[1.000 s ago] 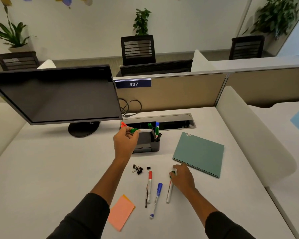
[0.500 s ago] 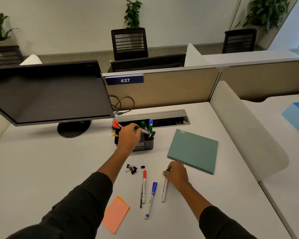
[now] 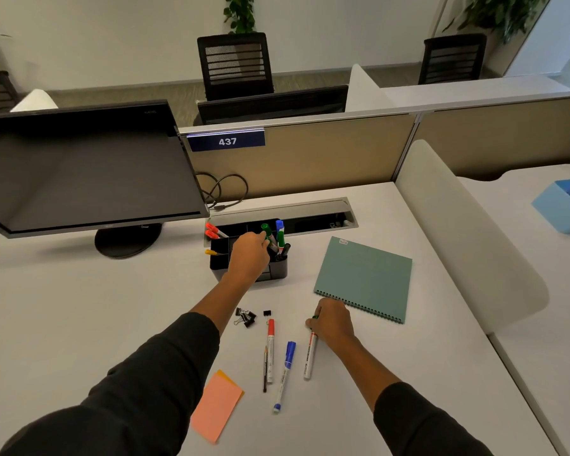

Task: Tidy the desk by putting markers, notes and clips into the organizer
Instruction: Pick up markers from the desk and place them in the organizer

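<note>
A black organizer point(image 3: 278, 269) stands mid-desk with several markers upright in its right cup and red ones at its back left. My left hand point(image 3: 249, 255) is over it, fingers closed on a green-capped marker point(image 3: 268, 232) that stands in the cup. My right hand point(image 3: 331, 322) rests on the desk with its fingers on the upper end of a white marker point(image 3: 310, 355). A red-capped marker point(image 3: 270, 348), a blue-capped marker point(image 3: 285, 373), a thin dark pencil point(image 3: 264, 370), black binder clips point(image 3: 246, 317) and orange sticky notes point(image 3: 216, 406) lie loose in front.
A teal spiral notebook point(image 3: 366, 278) lies right of the organizer. A monitor point(image 3: 79, 169) stands at the back left, with a cable slot point(image 3: 310, 212) behind the organizer. White dividers point(image 3: 458, 225) border the desk on the right; a blue box point(image 3: 563, 205) sits on the neighbouring desk.
My left hand lowered the green-capped marker from above the organizer into its right cup. My right hand stayed on the white marker. The camera tilted down and closer.
</note>
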Motion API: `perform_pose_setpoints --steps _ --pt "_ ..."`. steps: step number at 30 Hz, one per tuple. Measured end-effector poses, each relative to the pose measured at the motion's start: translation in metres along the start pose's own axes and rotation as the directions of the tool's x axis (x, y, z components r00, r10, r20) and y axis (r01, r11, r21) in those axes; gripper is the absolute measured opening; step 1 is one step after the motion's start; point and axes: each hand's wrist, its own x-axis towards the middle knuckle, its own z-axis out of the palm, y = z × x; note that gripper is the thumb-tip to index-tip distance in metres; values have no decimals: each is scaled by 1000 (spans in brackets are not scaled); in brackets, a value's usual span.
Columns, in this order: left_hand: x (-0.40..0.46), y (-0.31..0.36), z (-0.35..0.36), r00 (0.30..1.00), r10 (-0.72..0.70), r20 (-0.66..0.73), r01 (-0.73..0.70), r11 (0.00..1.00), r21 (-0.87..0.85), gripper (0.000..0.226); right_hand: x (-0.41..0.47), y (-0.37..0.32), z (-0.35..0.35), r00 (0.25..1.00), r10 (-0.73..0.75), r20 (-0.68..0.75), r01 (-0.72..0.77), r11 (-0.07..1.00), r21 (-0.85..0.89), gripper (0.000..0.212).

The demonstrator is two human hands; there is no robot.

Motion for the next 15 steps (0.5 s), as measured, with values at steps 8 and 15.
perform_pose_setpoints --steps 8,15 --pt "-2 -4 10 999 -42 12 42 999 -31 47 2 -3 -1 1000 4 23 -3 999 -36 23" --pt "-71 -5 22 988 -130 -81 99 946 -310 40 1 -5 1 1000 -11 12 11 998 -63 18"
